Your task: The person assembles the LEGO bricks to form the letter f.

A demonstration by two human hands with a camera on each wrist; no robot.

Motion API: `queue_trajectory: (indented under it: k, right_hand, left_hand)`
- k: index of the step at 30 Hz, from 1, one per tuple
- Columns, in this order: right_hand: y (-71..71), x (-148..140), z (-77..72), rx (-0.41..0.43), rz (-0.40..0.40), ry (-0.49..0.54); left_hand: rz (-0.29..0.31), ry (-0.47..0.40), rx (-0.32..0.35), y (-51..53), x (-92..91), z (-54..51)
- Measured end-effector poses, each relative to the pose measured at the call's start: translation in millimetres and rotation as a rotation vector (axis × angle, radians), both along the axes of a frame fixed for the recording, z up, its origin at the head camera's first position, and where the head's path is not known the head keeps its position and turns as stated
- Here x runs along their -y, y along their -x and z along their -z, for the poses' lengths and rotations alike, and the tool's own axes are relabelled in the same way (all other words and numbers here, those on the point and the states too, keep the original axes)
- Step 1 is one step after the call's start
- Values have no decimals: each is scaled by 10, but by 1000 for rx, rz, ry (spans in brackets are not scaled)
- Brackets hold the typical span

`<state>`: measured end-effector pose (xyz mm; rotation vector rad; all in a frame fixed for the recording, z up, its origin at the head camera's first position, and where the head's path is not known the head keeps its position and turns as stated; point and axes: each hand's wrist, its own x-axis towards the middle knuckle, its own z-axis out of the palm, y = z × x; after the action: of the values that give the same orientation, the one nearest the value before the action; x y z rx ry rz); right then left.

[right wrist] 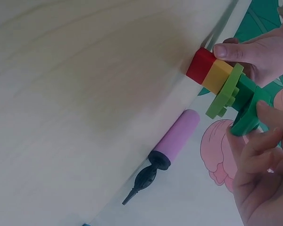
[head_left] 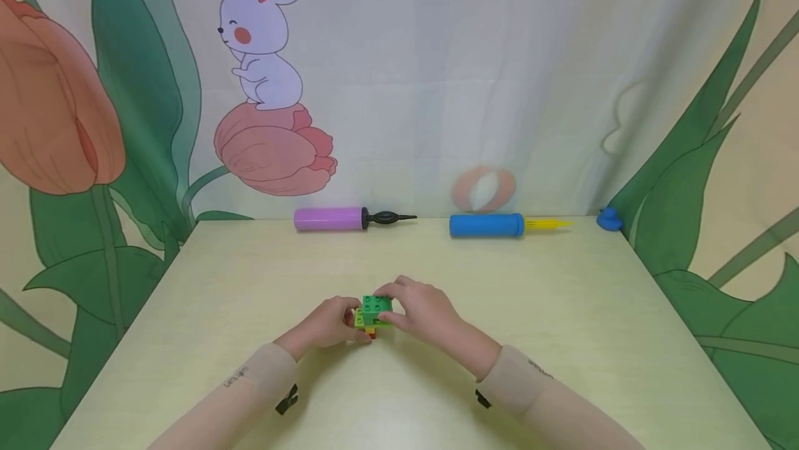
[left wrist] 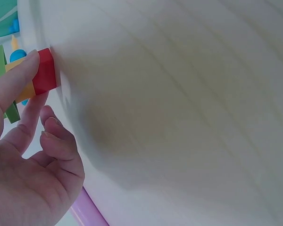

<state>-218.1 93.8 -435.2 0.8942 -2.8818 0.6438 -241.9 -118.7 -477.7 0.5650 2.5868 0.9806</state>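
A small stack of toy building bricks stands at the table's middle: a red brick (right wrist: pixel 201 65) lowest, a yellow brick (right wrist: pixel 217 76) on it, then a light green plate (right wrist: pixel 225 92). Darker green bricks (head_left: pixel 376 306) top it, the uppermost jutting to one side. My left hand (head_left: pixel 332 323) pinches the lower part of the stack, its thumb over the yellow and red bricks in the left wrist view. From the other side, my right hand (head_left: pixel 426 308) pinches the uppermost green brick between thumb and fingers. The other fingers of the left hand (left wrist: pixel 42 174) curl loosely below.
Along the table's back edge lie a purple pump (head_left: pixel 329 219) with a black nozzle and a blue pump (head_left: pixel 487 225) with a yellow nozzle. A small blue toy (head_left: pixel 609 219) sits at the back right corner. Behind hangs a printed curtain (head_left: pixel 387 89). The pale table (head_left: pixel 530 283) surrounds the bricks.
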Motion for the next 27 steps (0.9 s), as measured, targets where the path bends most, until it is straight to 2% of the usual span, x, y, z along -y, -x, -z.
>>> queue_trajectory:
  k: [8, 18, 27]
  right_hand:
    - [1, -5, 46, 22, 10, 39]
    - [6, 44, -77, -21, -9, -49]
    - [-12, 49, -85, -17, -6, -27]
  left_hand:
    - [0, -2, 1, 7, 15, 17]
    - [-1, 1, 6, 1, -6, -26]
    - [5, -15, 7, -14, 10, -30]
